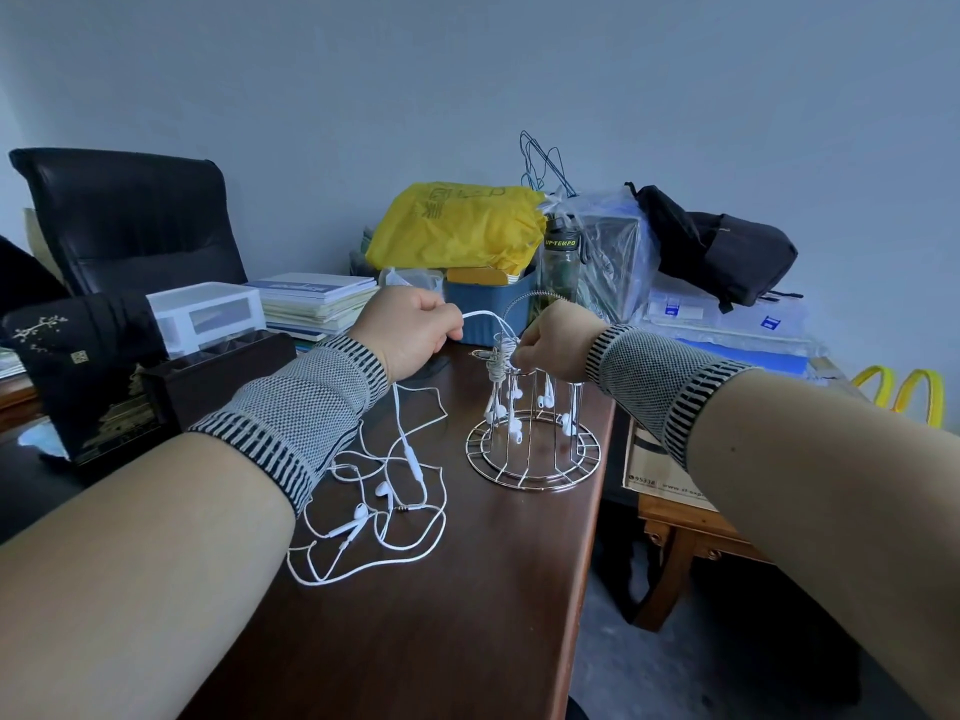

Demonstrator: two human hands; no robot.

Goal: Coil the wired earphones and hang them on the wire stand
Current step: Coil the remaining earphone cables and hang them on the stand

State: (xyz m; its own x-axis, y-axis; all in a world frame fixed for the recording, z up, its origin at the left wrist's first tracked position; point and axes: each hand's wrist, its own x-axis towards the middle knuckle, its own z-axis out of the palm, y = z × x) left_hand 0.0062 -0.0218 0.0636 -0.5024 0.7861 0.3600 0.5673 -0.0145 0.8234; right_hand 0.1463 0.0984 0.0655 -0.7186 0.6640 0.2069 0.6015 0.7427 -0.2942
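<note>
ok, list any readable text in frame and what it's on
"UP-TEMPO": dark band of the clear bottle.
"95338", then a cut-off web address: brown cardboard box.
Yellow plastic bag: faint print, unreadable.
Black lacquered box: QR-like mark, too small.

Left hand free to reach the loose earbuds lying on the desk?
Probably not yet: the left hand pinches a white cable near the wire stand. The loose earbuds lie uncovered below its forearm.

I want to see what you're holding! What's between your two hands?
In the head view, a white earphone cable arcs from the left hand to the right hand, above the wire stand.
</note>
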